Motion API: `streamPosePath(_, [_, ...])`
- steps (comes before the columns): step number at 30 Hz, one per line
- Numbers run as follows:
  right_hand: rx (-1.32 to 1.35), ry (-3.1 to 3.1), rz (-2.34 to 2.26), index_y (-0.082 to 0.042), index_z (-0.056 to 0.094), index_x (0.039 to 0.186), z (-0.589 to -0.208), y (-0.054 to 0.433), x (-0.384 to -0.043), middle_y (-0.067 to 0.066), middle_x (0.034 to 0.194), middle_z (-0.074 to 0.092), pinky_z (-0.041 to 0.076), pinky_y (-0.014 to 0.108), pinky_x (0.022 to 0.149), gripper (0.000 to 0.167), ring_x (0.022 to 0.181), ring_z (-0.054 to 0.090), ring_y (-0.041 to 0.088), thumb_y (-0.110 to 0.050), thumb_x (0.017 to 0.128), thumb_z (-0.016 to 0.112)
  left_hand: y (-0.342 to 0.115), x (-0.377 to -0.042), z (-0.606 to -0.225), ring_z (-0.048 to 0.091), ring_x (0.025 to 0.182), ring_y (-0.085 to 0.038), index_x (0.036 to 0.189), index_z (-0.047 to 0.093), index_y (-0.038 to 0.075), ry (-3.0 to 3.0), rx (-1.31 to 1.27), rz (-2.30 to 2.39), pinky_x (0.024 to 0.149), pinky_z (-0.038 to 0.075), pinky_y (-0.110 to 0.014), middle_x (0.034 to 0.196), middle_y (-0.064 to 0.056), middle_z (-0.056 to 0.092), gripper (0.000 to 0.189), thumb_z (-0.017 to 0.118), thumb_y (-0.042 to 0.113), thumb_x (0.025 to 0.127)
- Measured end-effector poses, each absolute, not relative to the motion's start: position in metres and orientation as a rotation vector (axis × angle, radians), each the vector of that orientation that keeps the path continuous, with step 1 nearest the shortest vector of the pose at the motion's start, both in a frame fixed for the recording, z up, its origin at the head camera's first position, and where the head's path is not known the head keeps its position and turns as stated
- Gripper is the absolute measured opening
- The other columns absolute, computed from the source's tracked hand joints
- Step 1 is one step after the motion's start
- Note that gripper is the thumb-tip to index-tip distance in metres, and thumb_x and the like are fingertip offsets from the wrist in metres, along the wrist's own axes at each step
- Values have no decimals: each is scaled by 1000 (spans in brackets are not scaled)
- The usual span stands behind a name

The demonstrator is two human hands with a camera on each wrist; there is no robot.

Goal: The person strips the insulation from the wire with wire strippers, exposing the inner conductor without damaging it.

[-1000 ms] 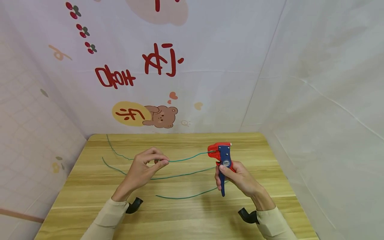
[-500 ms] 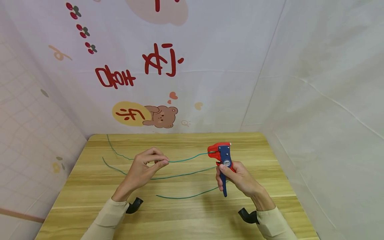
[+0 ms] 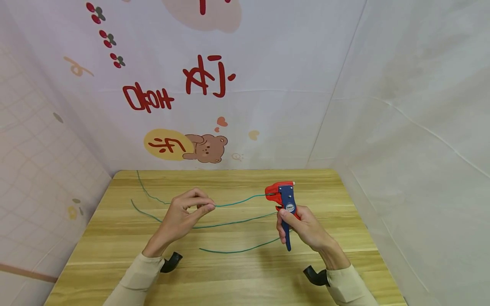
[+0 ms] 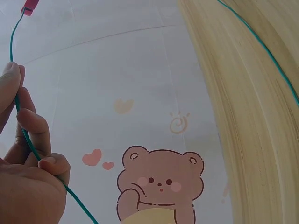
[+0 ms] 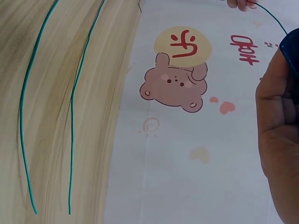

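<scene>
My left hand [image 3: 183, 216] pinches a thin green wire [image 3: 237, 203] between thumb and fingers. In the left wrist view the same wire [image 4: 79, 201] runs across the curled fingers and out past the palm. Its right end sits in the red jaws of a red and blue wire stripper [image 3: 286, 197]. My right hand [image 3: 306, 227] grips the stripper's handles, thumb on the near side. In the right wrist view only a blue edge of the stripper [image 5: 290, 49] shows beside the right hand [image 5: 278, 126]. Between the hands the wire sags slightly.
Two more green wires lie on the wooden table [image 3: 229, 280]: a middle wire [image 3: 233, 222] passing behind the left hand, and a nearer wire [image 3: 239, 251]. A printed white cloth [image 3: 268, 106] rises behind the table. Black curved pieces [image 3: 171, 262] sit at both wrists.
The stripper's blue handle has swung slightly to the right, its lower tip moving away from the left hand. Both hands keep almost the same places, and the wire stays in the jaws.
</scene>
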State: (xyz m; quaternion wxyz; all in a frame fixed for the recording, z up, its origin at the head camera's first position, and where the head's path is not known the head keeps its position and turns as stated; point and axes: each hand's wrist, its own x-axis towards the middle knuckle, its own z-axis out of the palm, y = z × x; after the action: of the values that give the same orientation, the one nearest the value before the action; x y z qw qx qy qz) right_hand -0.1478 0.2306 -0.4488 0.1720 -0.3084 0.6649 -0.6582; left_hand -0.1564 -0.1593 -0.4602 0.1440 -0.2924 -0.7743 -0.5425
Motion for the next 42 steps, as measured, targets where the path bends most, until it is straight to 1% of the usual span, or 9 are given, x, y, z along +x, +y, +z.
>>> streamPosePath(5, [-874, 1938, -1852, 9, 61, 100, -450, 230, -147, 29, 77, 59, 64, 41, 61, 36, 61, 69, 25, -7, 123, 38, -158, -155, -459, 66, 91, -9, 106, 88, 16, -2234, -834, -1562, 76, 52, -22, 103, -3, 75, 24, 82, -6, 99])
streamPosePath(13, [-822, 2042, -1816, 3, 63, 99, -449, 228, -144, 27, 74, 63, 62, 41, 59, 35, 59, 70, 24, -10, 123, 40, -158, -156, -459, 65, 89, -9, 105, 88, 18, -2255, -800, -1550, 76, 52, -21, 102, 0, 76, 24, 83, -4, 99])
streamPosePath(19, [-819, 2087, -1813, 1, 63, 98, -451, 226, -143, 25, 73, 63, 61, 41, 57, 36, 56, 69, 27, -9, 123, 40, -158, -156, -459, 64, 89, -9, 104, 88, 19, -2267, -786, -1541, 77, 52, -21, 103, 0, 77, 23, 83, -3, 99])
streamPosePath(24, [-807, 2109, -1814, 1, 63, 95, -450, 224, -142, 25, 71, 62, 61, 41, 55, 37, 55, 68, 26, -10, 123, 41, -157, -156, -459, 63, 88, -9, 105, 88, 19, -2261, -782, -1534, 77, 51, -20, 103, 0, 77, 24, 83, -3, 99])
streamPosePath(27, [-809, 2099, -1831, 4, 62, 94, -449, 222, -141, 26, 71, 61, 60, 41, 54, 39, 54, 67, 27, -10, 123, 41, -157, -156, -459, 62, 87, -9, 104, 88, 20, -2247, -783, -1521, 77, 51, -21, 102, 0, 77, 25, 84, -4, 98])
streamPosePath(32, [-783, 2115, -1850, 3, 61, 90, -450, 217, -141, 24, 69, 59, 59, 40, 52, 42, 52, 66, 25, -12, 123, 41, -156, -157, -459, 61, 87, -9, 104, 88, 20, -2225, -776, -1493, 76, 50, -25, 101, 1, 77, 26, 84, -5, 97])
streamPosePath(34, [-763, 2130, -1872, 1, 59, 87, -453, 215, -141, 23, 65, 55, 55, 38, 47, 45, 48, 62, 22, -14, 124, 39, -155, -157, -458, 61, 87, -9, 104, 88, 19, -2217, -772, -1488, 76, 51, -23, 101, 0, 77, 26, 84, -6, 97])
streamPosePath(39, [-721, 2126, -1983, 3, 51, 80, -460, 213, -147, 21, 59, 42, 45, 34, 40, 50, 41, 49, 24, -16, 125, 38, -154, -158, -458, 62, 87, -9, 104, 89, 19, -2215, -761, -1477, 78, 51, -20, 102, -1, 78, 25, 84, -5, 97])
streamPosePath(42, [-727, 2104, -2000, 5, 49, 80, -463, 214, -147, 21, 59, 41, 45, 35, 39, 51, 41, 48, 26, -16, 124, 38, -154, -158, -460, 62, 87, -8, 104, 89, 19, -2217, -756, -1473, 77, 51, -20, 102, 0, 78, 25, 84, -5, 97])
